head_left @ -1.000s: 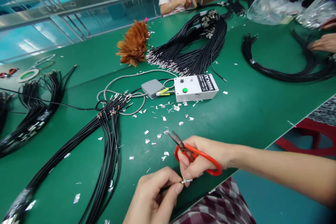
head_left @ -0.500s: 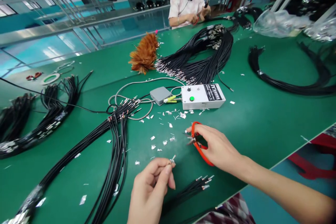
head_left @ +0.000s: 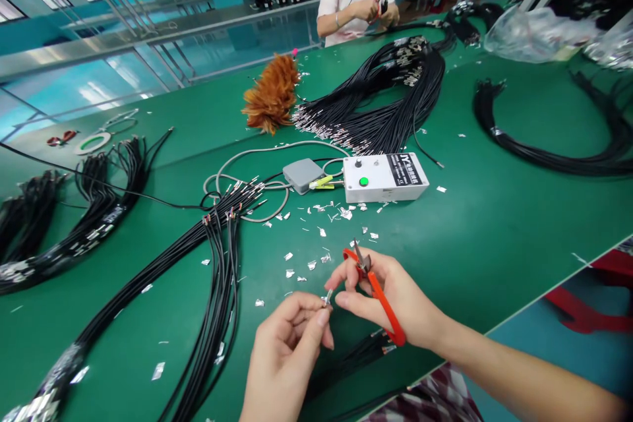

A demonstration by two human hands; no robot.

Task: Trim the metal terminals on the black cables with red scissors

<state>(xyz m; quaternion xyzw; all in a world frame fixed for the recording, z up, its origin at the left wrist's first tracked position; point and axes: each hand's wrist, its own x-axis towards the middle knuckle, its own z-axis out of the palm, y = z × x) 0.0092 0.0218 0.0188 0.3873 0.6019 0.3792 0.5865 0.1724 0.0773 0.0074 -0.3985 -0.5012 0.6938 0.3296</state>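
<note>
My left hand (head_left: 289, 349) is closed, pinching a cable by its stripped end (head_left: 329, 297); a pale, shiny tip sticks up above thumb and forefinger. Red-handled scissors (head_left: 384, 306) hang in my right hand (head_left: 408, 297), their blades pointing up and away. The thumb and forefinger of that hand reach toward the cable tip; whether they touch it I cannot tell. Below the hands lies a small bunch of black cables (head_left: 353, 362) with bared ends, partly covered by my right hand. Scraps of silver foil (head_left: 311, 265) are scattered on the green table just beyond.
A white box (head_left: 386, 178) with a green button stands ahead, beside a grey pedal-like block (head_left: 302, 175). Black cable bundles lie left (head_left: 148, 270), behind (head_left: 376, 99) and right (head_left: 544, 151). A brown feather duster (head_left: 271, 95) lies further back. Across the table sits a co-worker (head_left: 356, 6).
My right hand has come left and down toward the cable tip, and the scissors have swung from pointing left to pointing up. Foil bits now lie where that hand was.
</note>
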